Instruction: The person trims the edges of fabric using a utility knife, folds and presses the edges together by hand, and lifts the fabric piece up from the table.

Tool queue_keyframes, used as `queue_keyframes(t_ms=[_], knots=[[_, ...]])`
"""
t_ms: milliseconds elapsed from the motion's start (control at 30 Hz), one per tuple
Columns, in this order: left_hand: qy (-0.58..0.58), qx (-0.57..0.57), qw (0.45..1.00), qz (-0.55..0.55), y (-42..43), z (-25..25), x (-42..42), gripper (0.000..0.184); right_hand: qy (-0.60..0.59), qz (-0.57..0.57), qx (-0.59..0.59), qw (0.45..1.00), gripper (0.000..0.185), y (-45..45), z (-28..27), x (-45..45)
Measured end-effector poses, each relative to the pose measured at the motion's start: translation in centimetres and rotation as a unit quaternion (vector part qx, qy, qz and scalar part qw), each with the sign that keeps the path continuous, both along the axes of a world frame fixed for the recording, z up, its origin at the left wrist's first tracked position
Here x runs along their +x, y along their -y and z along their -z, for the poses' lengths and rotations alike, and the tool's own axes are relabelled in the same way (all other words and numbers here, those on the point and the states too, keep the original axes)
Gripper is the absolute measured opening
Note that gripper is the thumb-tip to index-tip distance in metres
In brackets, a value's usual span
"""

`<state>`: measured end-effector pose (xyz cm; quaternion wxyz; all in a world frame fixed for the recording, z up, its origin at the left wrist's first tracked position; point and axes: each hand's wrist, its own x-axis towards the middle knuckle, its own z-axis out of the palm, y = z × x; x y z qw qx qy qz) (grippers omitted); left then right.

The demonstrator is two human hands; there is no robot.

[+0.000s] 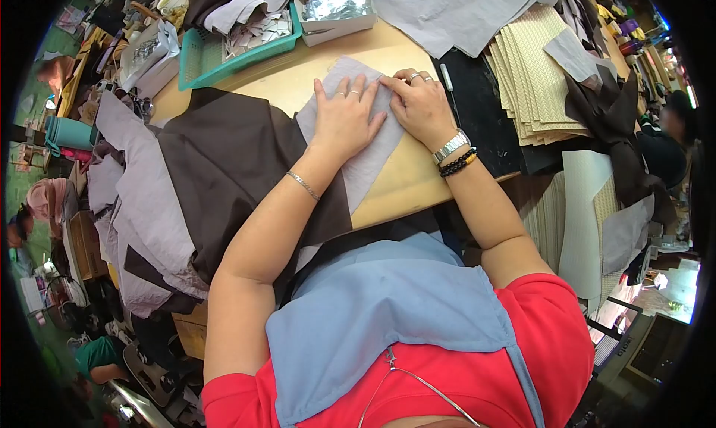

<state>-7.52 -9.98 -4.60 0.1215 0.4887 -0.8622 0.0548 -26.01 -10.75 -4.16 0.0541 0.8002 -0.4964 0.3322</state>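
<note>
A dark brown sheet of soft material [231,141], like leather or cloth, lies over the table's left side and front edge. Its pale grey underside shows on a folded-over flap [365,170] in front of me. My left hand [347,118] rests flat on this flap with its fingers spread. Close by, my right hand [421,103] is closed, its thumb and index finger pinching the flap's upper right edge. Just right of that hand lies a white pen [446,77] on a black surface.
At the back stand a green basket [195,73] of small pale pieces and a white box [339,26] of shiny metal pieces. Stacked woven-pattern sheets [533,77] lie right. More grey sheets [145,174] hang off the left side. The wooden tabletop [406,178] ends near my apron.
</note>
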Motion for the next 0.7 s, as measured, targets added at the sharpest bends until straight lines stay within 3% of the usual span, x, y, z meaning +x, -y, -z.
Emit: queue_keyframes(t_ms=[167,700], knots=[[0.012,-0.015,1.0,-0.019,-0.21,0.03,-0.15,0.057,-0.019,0.035,-0.004,0.999,0.029,-0.15,0.08,0.07],[-0.011,-0.006,1.0,-0.025,-0.17,0.32,-0.18,0.054,-0.013,-0.002,0.004,1.0,0.028,0.09,0.29,0.02]])
